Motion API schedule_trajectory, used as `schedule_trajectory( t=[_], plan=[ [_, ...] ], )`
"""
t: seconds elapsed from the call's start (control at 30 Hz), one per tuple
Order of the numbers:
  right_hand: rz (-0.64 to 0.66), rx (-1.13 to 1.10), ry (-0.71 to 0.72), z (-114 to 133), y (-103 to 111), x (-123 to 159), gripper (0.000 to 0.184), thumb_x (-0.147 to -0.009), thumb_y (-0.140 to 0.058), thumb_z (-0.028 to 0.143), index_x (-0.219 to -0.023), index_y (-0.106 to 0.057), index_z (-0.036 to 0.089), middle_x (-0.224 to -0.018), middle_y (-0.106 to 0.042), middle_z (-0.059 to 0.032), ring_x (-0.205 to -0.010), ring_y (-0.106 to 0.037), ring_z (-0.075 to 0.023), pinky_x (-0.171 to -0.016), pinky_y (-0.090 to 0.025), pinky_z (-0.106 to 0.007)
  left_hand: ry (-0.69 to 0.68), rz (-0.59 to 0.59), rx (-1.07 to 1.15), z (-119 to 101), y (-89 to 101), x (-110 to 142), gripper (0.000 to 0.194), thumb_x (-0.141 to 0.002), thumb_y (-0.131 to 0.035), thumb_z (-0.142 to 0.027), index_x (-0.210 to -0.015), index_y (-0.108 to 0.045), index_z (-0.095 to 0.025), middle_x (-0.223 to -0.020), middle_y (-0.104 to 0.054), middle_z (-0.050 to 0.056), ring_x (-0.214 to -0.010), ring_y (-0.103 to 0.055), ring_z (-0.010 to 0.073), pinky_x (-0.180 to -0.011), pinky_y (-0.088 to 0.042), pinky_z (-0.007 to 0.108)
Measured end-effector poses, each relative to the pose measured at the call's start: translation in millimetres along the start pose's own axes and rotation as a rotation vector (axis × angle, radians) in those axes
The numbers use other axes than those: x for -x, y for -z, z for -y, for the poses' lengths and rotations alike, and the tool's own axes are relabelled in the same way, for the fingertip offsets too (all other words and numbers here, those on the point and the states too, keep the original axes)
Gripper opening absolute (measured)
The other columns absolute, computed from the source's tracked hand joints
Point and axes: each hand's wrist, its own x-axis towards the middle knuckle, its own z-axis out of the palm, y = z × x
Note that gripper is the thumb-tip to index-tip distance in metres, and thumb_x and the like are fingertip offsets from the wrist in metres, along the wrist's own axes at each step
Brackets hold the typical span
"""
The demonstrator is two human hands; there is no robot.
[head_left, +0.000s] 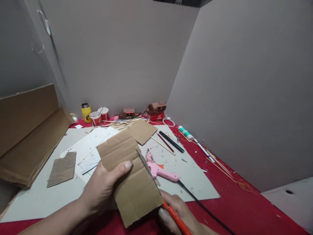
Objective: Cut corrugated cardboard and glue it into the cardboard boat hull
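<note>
A rectangular piece of brown cardboard (pixel 137 192) is held up in front of me. My left hand (pixel 102 182) grips it by the left edge, the thumb lying flat on its face and the fingers hidden behind. In my right hand (pixel 177 209) is a pair of scissors with orange handles (pixel 174 217). One grey blade (pixel 143 160) shows along the cardboard's right edge; the other blade is hidden. Just beyond the blade lies a pink glue gun (pixel 161 171) on the white sheet, its black cord (pixel 200 204) running toward me.
Large folded cardboard (pixel 31 127) stands at the left. A ridged cardboard piece (pixel 62 169), a drawing (pixel 90 156) and another cardboard piece (pixel 143 130) lie on the sheet. Behind are a yellow bottle (pixel 86 114), paper cups (pixel 95 119), wooden sticks (pixel 122 124) and model boats (pixel 156 107).
</note>
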Motion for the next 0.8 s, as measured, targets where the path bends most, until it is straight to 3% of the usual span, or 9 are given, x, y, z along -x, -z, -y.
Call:
schedule_trajectory(
  t=[0.13,0.33,0.63,0.8],
  plan=[
    [0.029,0.024,-0.024,12.0,5.6,-4.3,0.041,-0.090,-0.040,0.057,-0.089,-0.055,0.018,-0.062,-0.043,0.0019,-0.053,-0.039,-0.0124,-0.052,-0.040,-0.025,-0.057,-0.038,-0.020,-3.4,-1.5,0.0,0.067,-0.073,-0.076,-0.035,-0.135,-0.052,-0.025,-0.108,-0.073,0.010,-0.087,-0.071,0.0269,-0.076,-0.057,0.037],
    [0.091,0.015,-0.020,30.2,14.0,-8.9,0.050,-0.091,-0.038,0.060,-0.106,-0.059,0.017,-0.074,-0.056,-0.0049,-0.063,-0.050,-0.0185,-0.064,-0.048,-0.030,-0.053,0.025,-0.084,4.4,-0.8,3.3,0.064,-0.074,-0.075,-0.036,-0.133,-0.055,-0.022,-0.112,-0.072,0.012,-0.093,-0.070,0.0302,-0.083,-0.055,0.044],
    [0.072,-0.120,-0.038,15.0,7.3,-3.5,0.054,-0.090,-0.037,0.064,-0.093,-0.060,0.015,-0.067,-0.047,-0.0010,-0.059,-0.042,-0.0140,-0.060,-0.043,-0.027,-0.012,0.003,-0.039,3.2,-0.5,3.0,0.067,-0.073,-0.076,-0.035,-0.135,-0.053,-0.021,-0.107,-0.074,0.013,-0.091,-0.071,0.0297,-0.087,-0.053,0.045],
    [0.077,-0.161,-0.056,16.1,8.4,-6.5,0.059,-0.087,-0.038,0.070,-0.089,-0.061,0.015,-0.074,-0.052,-0.0042,-0.064,-0.047,-0.0155,-0.063,-0.046,-0.027,-0.002,-0.003,-0.004,-5.5,0.7,1.1,0.064,-0.073,-0.076,-0.035,-0.132,-0.055,-0.022,-0.105,-0.074,0.012,-0.084,-0.072,0.0281,-0.076,-0.057,0.040]
  ],
)
